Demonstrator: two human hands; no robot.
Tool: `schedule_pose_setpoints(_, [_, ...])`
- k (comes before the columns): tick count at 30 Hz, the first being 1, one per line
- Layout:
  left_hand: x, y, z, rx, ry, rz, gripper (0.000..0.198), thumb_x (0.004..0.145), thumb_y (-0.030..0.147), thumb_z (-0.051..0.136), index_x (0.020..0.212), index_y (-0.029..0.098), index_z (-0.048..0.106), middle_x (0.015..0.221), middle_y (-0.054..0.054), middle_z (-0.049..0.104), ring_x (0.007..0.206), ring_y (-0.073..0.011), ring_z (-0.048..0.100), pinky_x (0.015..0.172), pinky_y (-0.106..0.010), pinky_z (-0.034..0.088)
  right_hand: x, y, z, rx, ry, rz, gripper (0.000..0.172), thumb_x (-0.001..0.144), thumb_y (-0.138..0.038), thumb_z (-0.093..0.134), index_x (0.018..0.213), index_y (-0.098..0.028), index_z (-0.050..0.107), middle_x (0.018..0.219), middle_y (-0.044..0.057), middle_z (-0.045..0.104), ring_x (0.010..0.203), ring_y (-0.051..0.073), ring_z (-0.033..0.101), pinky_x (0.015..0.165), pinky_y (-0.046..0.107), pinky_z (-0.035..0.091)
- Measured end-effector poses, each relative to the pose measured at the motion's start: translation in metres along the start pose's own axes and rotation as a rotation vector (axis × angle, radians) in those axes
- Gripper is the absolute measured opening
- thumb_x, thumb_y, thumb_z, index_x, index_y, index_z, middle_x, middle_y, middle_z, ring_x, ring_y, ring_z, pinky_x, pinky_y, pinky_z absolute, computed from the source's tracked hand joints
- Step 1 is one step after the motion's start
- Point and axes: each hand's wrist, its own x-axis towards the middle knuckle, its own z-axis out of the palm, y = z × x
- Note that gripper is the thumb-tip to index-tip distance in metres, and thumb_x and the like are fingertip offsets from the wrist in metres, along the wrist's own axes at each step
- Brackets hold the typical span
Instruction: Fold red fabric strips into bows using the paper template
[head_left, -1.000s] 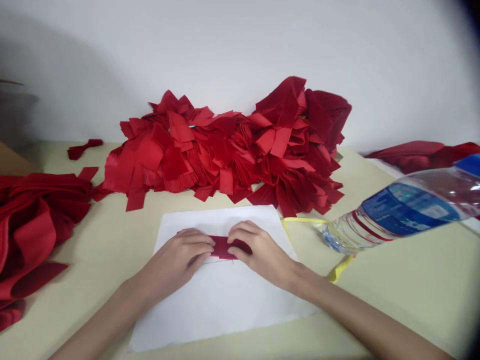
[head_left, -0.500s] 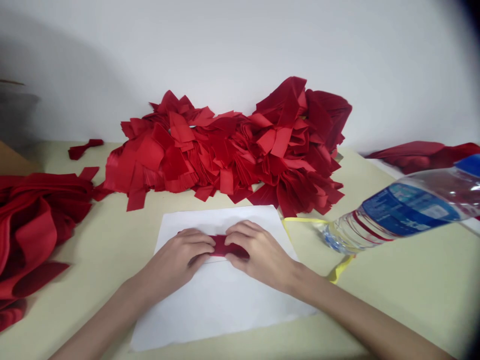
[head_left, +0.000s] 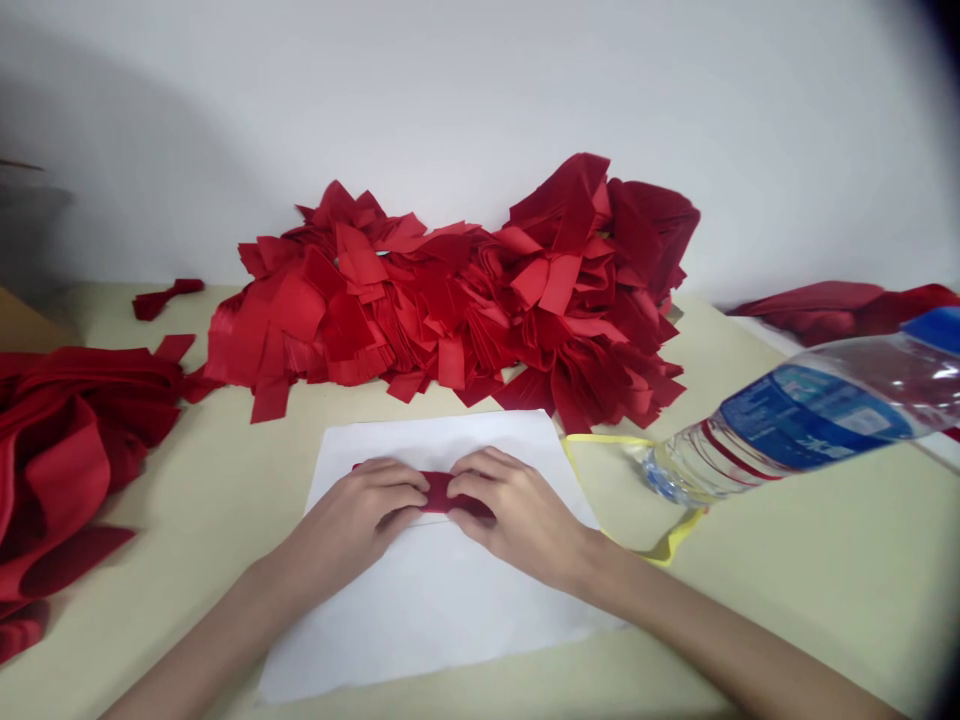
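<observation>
A small folded piece of red fabric (head_left: 442,494) lies on a white paper sheet (head_left: 450,630), mostly covered by my hands. My left hand (head_left: 352,515) holds its left end, with the fingers curled over it. My right hand (head_left: 517,515) presses on its right end from the other side. Only a narrow middle part of the fabric shows between my fingers, so its full shape is hidden. My forearms rest low across the cream table (head_left: 795,590).
A large heap of cut red fabric pieces (head_left: 450,310) stands against the white wall behind the paper. More red cloth (head_left: 67,450) lies bunched at the left. A clear water bottle (head_left: 795,420) with a blue label lies at the right, over a yellow strip (head_left: 611,439).
My right hand has slid left toward my left hand. Less of the red fabric shows between them now.
</observation>
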Motion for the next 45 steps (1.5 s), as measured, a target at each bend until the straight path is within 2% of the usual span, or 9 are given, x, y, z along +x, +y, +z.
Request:
schedule_pose_setpoints(4, [0.008,0.006,-0.006,0.041,-0.016,0.006,0.017,0.088,0.015,0.049,0.08,0.019,0.064,0.089,0.0,0.068,0.087,-0.0165,0.06,0.084,-0.033,0.046,0.0,0.0,0.001,0.012,0.003,-0.008,0.011,0.083,-0.021,0.057,0.083,-0.018,0.068,0.09,0.003,0.063,0.089,0.016,0.056,0.084,0.028,0.046])
schedule_pose_setpoints(7, [0.011,0.011,-0.01,0.132,-0.014,0.086,0.022,0.089,0.012,0.044,0.081,0.018,0.063,0.09,-0.001,0.067,0.085,-0.0165,0.06,0.087,-0.035,0.045,0.0,0.001,0.0,0.015,-0.004,-0.007,0.012,0.083,-0.025,0.058,0.082,-0.018,0.068,0.089,0.004,0.063,0.089,0.017,0.056,0.083,0.03,0.047])
schedule_pose_setpoints(9, [0.008,0.016,-0.009,0.216,0.026,0.14,0.025,0.089,0.01,0.041,0.081,0.018,0.063,0.091,-0.003,0.066,0.084,-0.0174,0.06,0.087,-0.039,0.045,0.002,0.001,0.0,0.017,-0.01,-0.016,0.012,0.082,-0.027,0.06,0.081,-0.018,0.067,0.088,0.005,0.063,0.089,0.018,0.056,0.083,0.031,0.047])
schedule_pose_setpoints(12, [-0.002,0.028,-0.001,0.29,0.094,0.216,0.025,0.087,0.006,0.04,0.078,0.016,0.062,0.083,-0.006,0.064,0.077,-0.0193,0.058,0.076,-0.038,0.047,0.004,0.002,0.0,0.018,-0.014,-0.047,0.01,0.082,-0.023,0.059,0.077,-0.018,0.065,0.086,0.004,0.063,0.089,0.018,0.056,0.083,0.032,0.047])
schedule_pose_setpoints(16, [-0.013,0.042,0.013,0.252,-0.011,0.347,0.025,0.085,0.006,0.043,0.07,0.017,0.058,0.073,-0.005,0.062,0.072,-0.0186,0.056,0.066,-0.032,0.048,0.006,0.005,-0.002,-0.007,-0.005,-0.08,0.011,0.083,-0.018,0.056,0.076,-0.017,0.065,0.092,0.004,0.064,0.093,0.018,0.055,0.085,0.032,0.046])
schedule_pose_setpoints(21, [-0.015,0.04,0.017,0.165,-0.113,0.303,0.025,0.085,0.005,0.043,0.07,0.018,0.058,0.077,-0.004,0.063,0.079,-0.0187,0.059,0.069,-0.03,0.05,0.012,0.016,-0.007,-0.027,-0.054,-0.078,0.011,0.085,-0.018,0.054,0.084,-0.016,0.065,0.095,0.005,0.064,0.094,0.017,0.056,0.086,0.032,0.045])
schedule_pose_setpoints(25, [-0.014,0.037,0.012,0.083,-0.103,0.271,0.027,0.086,0.004,0.042,0.072,0.019,0.059,0.084,-0.003,0.066,0.09,-0.0191,0.061,0.078,-0.031,0.05,0.02,0.026,-0.012,-0.02,-0.082,-0.087,0.01,0.085,-0.018,0.055,0.086,-0.016,0.064,0.095,0.005,0.064,0.094,0.017,0.056,0.086,0.032,0.044])
schedule_pose_setpoints(35, [-0.013,0.03,0.005,-0.029,-0.111,0.267,0.031,0.086,0.003,0.042,0.071,0.021,0.062,0.08,0.0,0.07,0.095,-0.0177,0.064,0.089,-0.031,0.05,0.02,0.034,-0.02,0.03,-0.104,-0.104,0.005,0.081,-0.019,0.059,0.085,-0.017,0.062,0.093,0.003,0.064,0.088,0.015,0.058,0.088,0.032,0.044])
schedule_pose_setpoints(45, [-0.012,0.029,0.004,-0.067,-0.112,0.241,0.031,0.087,0.005,0.042,0.069,0.021,0.062,0.082,0.001,0.07,0.096,-0.0166,0.064,0.091,-0.029,0.049,0.017,0.034,-0.018,0.019,-0.083,-0.077,0.006,0.081,-0.018,0.059,0.086,-0.017,0.062,0.094,0.004,0.064,0.089,0.016,0.058,0.088,0.031,0.044])
